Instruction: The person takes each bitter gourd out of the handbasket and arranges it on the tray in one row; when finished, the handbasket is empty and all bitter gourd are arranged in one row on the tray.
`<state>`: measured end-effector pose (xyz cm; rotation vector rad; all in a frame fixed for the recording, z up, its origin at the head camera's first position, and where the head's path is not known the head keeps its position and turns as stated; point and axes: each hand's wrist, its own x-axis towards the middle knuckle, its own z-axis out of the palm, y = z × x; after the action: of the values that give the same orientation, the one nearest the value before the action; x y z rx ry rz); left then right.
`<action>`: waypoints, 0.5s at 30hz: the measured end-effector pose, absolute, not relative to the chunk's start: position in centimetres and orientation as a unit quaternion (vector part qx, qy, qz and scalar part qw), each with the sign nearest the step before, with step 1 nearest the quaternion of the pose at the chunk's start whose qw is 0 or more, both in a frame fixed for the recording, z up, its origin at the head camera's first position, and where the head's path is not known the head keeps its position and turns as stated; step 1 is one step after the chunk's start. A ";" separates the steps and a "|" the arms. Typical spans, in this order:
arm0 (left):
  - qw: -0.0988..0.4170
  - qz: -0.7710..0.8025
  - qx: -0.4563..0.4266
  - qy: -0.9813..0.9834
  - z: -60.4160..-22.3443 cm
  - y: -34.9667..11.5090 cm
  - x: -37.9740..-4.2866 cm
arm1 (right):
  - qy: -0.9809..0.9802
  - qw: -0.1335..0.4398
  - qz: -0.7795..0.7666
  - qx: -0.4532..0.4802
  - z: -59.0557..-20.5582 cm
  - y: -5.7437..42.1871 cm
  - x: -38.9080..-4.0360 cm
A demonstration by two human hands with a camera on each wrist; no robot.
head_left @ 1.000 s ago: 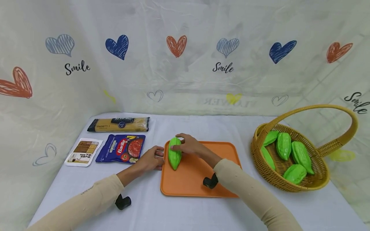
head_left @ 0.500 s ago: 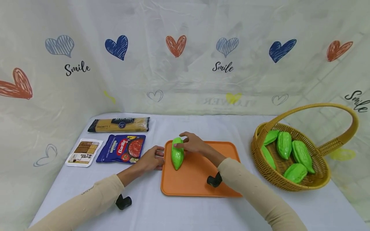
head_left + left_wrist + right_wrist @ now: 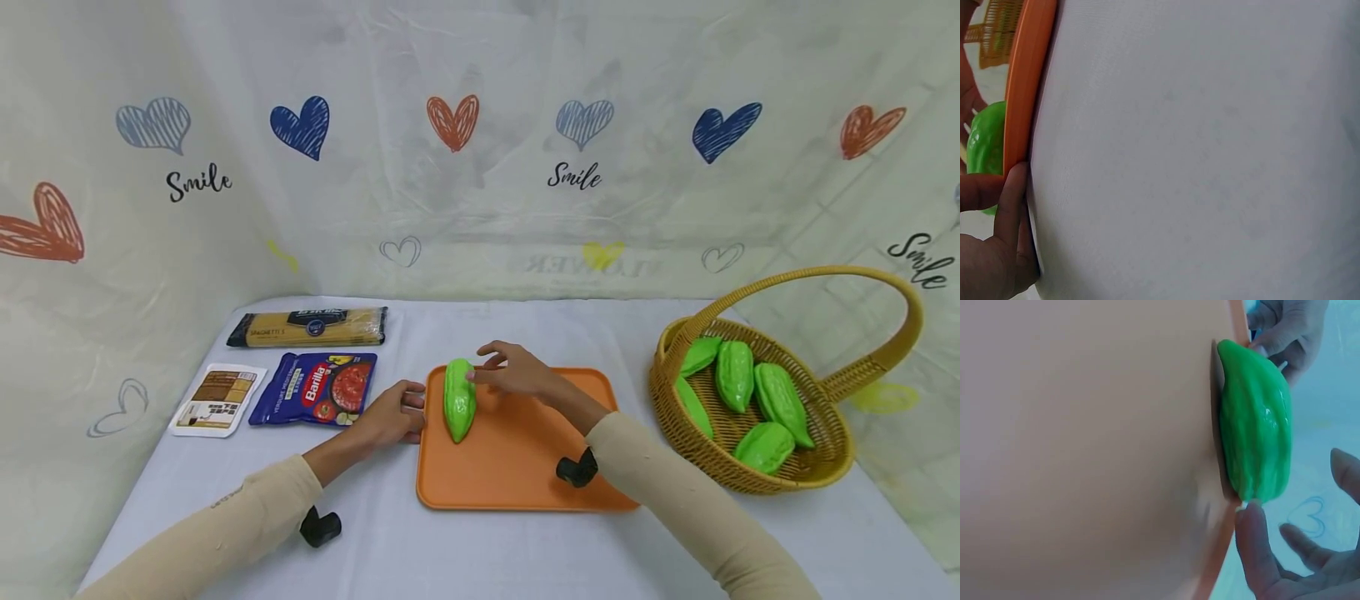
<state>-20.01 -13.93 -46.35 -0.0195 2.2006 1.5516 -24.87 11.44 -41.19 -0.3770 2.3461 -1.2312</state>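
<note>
A shiny green bitter melon (image 3: pixel 460 403) with a ridged body and pointed tip lies along the left side of the orange tray (image 3: pixel 517 467), its tip toward the person. My right hand (image 3: pixel 517 369) is just right of its blunt end. In the right wrist view, the fingers (image 3: pixel 1254 547) are spread apart, with the thumb and fingertips right by that end and nothing held between them. At the tray's left edge, my left hand (image 3: pixel 392 414) pinches the rim. The left wrist view shows its thumb over the rim and its fingers (image 3: pixel 1011 206) against the outer wall.
A wicker basket (image 3: pixel 757 483) with a tall handle stands on the right, holding several more green melons (image 3: pixel 735 377). On the left lie a spaghetti pack (image 3: pixel 315 327), a blue Barilla sauce pouch (image 3: pixel 315 389) and a flat white packet (image 3: pixel 219 400). A heart-printed curtain hangs behind.
The melon first shifted slightly right on the tray with my right hand. That hand has since let go and drawn off to the right, fingers spreading. The left hand stays at the rim.
</note>
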 end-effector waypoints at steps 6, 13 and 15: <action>0.220 0.564 -0.014 0.796 -46.3 -13.8 -19.8 | 0.846 0.244 -0.444 -0.168 -40.7 13.2 -24.7; 0.221 0.568 -0.019 0.793 -46.1 -13.8 -19.8 | 0.843 0.255 -0.433 -0.192 -39.8 15.5 -24.0; 0.221 0.567 -0.018 0.793 -46.1 -13.8 -19.8 | 0.840 0.260 -0.433 -0.201 -39.4 16.2 -23.9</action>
<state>-19.80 -13.76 -46.09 -0.0511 2.1931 1.5678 -23.86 16.15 -39.45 -0.5444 2.2747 -1.1723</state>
